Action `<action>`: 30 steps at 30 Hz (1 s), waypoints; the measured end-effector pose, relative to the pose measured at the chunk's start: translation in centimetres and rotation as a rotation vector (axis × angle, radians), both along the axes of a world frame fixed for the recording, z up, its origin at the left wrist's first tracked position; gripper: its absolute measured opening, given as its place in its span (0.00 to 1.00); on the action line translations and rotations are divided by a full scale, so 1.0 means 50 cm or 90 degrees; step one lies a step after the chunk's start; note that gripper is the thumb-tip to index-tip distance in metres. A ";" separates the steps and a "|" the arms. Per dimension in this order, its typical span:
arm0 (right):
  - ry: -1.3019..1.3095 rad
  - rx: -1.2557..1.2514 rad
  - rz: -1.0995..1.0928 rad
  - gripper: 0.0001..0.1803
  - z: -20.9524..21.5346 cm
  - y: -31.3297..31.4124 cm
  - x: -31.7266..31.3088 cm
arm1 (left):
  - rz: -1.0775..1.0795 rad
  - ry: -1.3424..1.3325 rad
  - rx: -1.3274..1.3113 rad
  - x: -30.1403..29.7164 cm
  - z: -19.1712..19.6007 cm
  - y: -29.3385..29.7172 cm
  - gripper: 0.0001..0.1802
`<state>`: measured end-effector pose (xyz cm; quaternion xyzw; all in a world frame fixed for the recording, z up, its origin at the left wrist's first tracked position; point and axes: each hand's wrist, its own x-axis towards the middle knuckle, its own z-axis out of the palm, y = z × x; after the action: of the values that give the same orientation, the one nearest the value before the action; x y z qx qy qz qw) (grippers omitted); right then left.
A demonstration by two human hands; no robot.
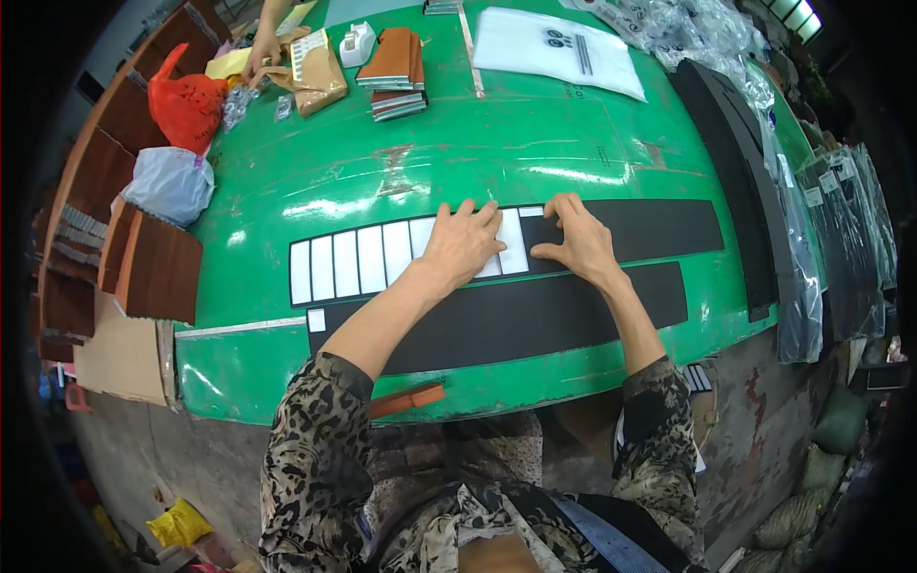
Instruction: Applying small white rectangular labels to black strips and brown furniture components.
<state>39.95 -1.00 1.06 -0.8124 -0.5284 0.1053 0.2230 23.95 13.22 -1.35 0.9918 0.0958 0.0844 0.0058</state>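
Head view, one frame.

Obs: long black foam-like strip (630,229) lies flat across green painted bench (497,143), running L–R. Its left part carries a row of white rectangular labels (353,261), evenly spaced, edge to edge w/ thin black gaps. A 2nd black strip (516,320) lies parallel, nearer the person, bare except one small white label (316,320) at its left end.

Left hand (465,244): palm down, fingers spread, flat, pressing on the last labels of the row; grips nothing. Right hand (576,239): just beside it on the black strip, fingers curled, tips at the edge of the newest white label (514,241). Cannot tell if it pinches the label edge or only pushes it down.

Judgement: step in hand = seating the next label at the row's right end, approx. halfway along upper strip. Next move would call for keeping the gap equal to the others and label edges square to strip before pressing flat.

Elsewhere: another person's hand (260,53) at far left of bench by brown paper packet (320,72); stack of brown boards (394,67); red plastic bag (186,100).
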 end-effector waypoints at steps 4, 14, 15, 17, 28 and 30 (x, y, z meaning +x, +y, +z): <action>0.025 0.058 -0.068 0.23 -0.005 0.002 -0.005 | -0.005 -0.011 -0.012 0.002 0.000 -0.001 0.25; -0.068 0.121 0.006 0.19 -0.028 0.008 -0.006 | 0.012 0.005 -0.028 0.001 0.000 -0.004 0.26; -0.056 0.131 -0.007 0.18 -0.028 0.005 -0.008 | 0.012 0.006 -0.031 0.003 -0.001 -0.005 0.25; -0.037 0.137 -0.030 0.18 -0.031 0.003 -0.013 | 0.012 0.011 -0.021 0.001 0.001 -0.005 0.26; 0.188 0.336 -0.174 0.16 -0.056 -0.003 -0.001 | 0.009 -0.002 -0.009 0.001 -0.007 -0.007 0.27; 0.225 0.360 -0.183 0.16 -0.043 -0.012 -0.011 | 0.009 -0.001 -0.012 0.003 -0.007 -0.007 0.27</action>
<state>39.40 -1.62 -1.10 -0.7539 -0.3700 0.0613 0.5394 24.08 12.88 -1.69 0.9910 0.1032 0.0845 0.0146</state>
